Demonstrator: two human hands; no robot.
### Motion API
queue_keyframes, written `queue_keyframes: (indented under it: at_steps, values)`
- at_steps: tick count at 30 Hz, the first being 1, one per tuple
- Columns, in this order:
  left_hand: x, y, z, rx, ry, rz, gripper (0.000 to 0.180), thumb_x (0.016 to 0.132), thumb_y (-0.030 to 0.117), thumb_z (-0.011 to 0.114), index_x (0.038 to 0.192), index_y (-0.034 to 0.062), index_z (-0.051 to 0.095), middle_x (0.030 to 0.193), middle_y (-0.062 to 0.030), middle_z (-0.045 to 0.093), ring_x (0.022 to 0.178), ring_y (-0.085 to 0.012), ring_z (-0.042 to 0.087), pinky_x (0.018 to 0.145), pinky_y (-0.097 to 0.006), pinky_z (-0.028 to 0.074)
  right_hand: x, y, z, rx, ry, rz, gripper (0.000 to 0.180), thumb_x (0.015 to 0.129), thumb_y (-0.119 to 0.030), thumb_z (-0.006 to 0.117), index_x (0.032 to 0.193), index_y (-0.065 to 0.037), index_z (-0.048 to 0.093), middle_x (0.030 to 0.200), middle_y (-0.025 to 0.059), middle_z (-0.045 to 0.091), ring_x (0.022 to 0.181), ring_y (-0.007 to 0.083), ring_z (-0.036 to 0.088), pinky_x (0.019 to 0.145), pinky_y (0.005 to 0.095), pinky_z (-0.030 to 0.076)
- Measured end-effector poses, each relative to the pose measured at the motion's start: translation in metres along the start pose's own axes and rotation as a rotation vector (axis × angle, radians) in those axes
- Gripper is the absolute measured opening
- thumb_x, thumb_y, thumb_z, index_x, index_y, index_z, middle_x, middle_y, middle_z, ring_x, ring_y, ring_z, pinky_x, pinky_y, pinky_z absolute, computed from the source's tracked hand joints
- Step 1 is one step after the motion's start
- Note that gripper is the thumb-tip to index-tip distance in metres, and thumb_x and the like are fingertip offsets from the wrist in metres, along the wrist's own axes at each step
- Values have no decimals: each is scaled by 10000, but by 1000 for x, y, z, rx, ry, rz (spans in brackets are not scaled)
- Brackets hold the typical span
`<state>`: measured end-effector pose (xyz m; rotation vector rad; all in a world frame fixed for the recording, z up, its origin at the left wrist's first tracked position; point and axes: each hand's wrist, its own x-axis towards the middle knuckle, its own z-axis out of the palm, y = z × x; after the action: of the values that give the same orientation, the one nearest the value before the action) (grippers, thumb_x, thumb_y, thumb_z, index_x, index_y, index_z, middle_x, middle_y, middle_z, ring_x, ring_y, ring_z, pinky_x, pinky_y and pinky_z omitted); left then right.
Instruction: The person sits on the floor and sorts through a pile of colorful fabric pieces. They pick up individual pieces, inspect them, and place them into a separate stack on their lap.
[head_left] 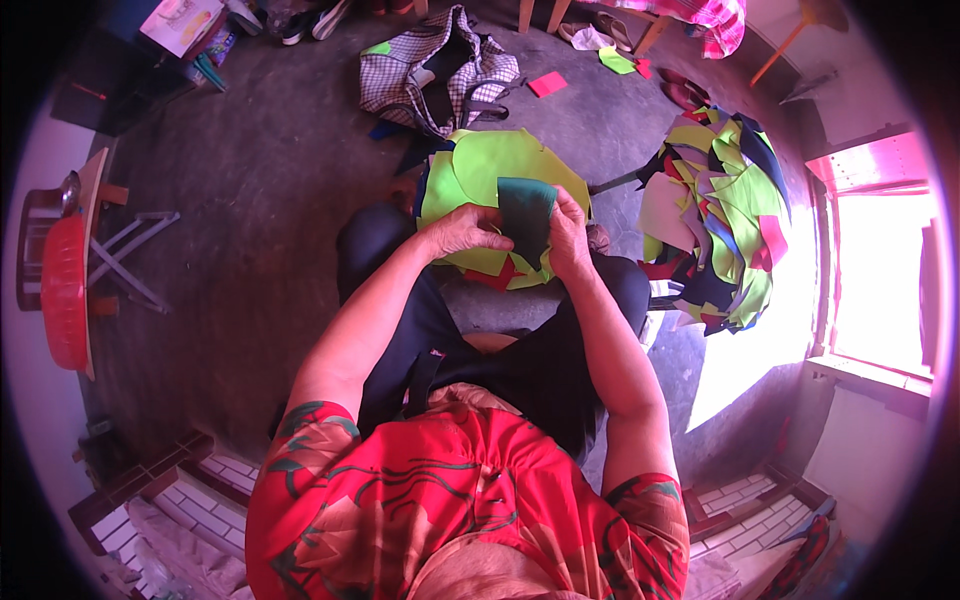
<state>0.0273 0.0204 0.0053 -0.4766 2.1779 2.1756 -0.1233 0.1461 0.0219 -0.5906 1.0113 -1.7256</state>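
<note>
Between my two hands is a dark green piece of cloth, held up over a round heap of yellow-green fabric pieces in front of my knees. My left hand has its fingers behind the cloth's left edge, with the thumb along the front. On the other side, my right hand pinches the right edge. A red scrap pokes out at the near side of the heap. What lies under the heap is hidden.
A large pile of mixed fabric scraps stands at the right, near a bright window. Beyond the heap lies an open checked bag, with a red scrap beside it. A red basin is at the far left.
</note>
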Motion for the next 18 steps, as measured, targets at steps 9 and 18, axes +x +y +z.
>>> queue_keyframes:
  at_steps: [9, 18]
  values:
    - [-5, 17, 6, -139, 61, -10, 380, 760, 132, 719, 1106, 28, 605, 988, -45, 649, 931, -123, 577, 878, -283, 431, 1, 1, 3, -73, 23, -37, 189, 908, -215, 572, 974, -40, 595, 868, 0, 633, 745, 60, 575, 673, 210, 472]
    - [-9, 14, -9, -281, 114, 2, 229, 830, 186, 641, 1008, 44, 618, 940, 8, 614, 897, -88, 547, 861, -258, 418, 4, -6, -1, -176, 135, -116, 153, 877, -148, 613, 967, -24, 613, 858, -17, 619, 766, 55, 552, 703, 201, 449]
